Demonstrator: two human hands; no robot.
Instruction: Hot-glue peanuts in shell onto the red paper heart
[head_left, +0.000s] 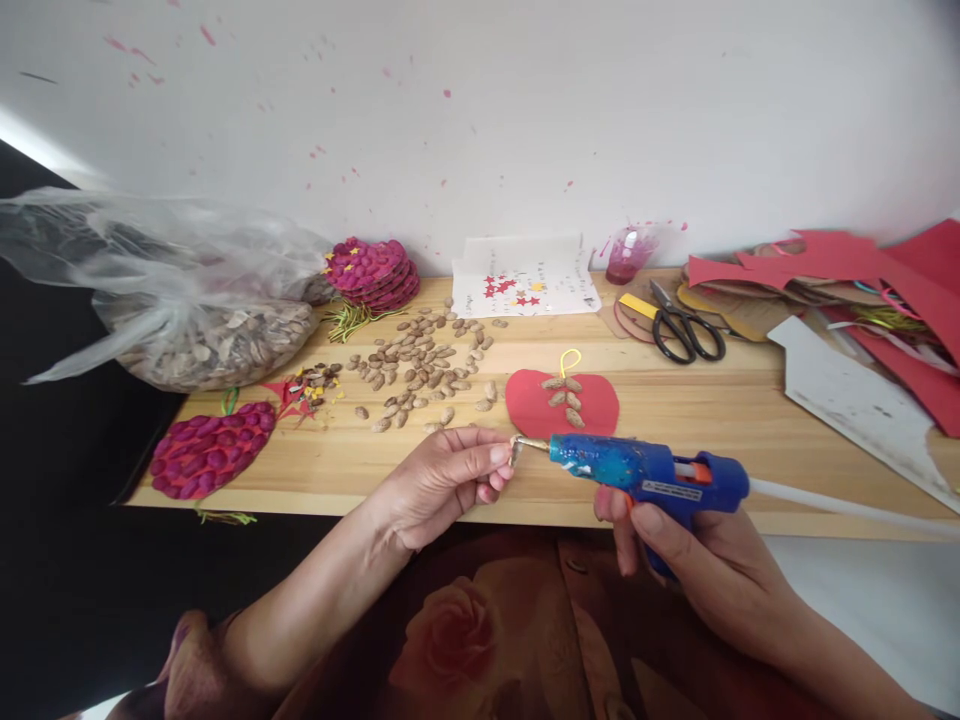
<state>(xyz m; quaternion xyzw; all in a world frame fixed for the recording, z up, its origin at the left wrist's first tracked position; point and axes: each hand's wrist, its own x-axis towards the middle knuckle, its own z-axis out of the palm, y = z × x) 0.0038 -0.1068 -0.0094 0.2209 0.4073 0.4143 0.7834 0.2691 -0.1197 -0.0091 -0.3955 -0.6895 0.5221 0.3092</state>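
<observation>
My right hand (694, 560) is wrapped round the grip of a blue glue gun (645, 475), a finger on its orange trigger. The nozzle points left at a small shell pinched in the fingertips of my left hand (450, 480); the shell is mostly hidden by my fingers. Just beyond the nozzle, a red apple-shaped paper piece (592, 405) lies on the wooden table (720, 410), with several shells glued down its middle and a yellow loop at its top.
Loose shells (420, 370) are scattered mid-table. A plastic bag of shells (210, 340) sits at the left, with a shell-covered pink apple shape (210, 455) near the front edge and a stack of them (373, 270) behind. Black scissors (686, 330), red paper (900, 270) and a star sheet (525, 280) lie towards the back and right.
</observation>
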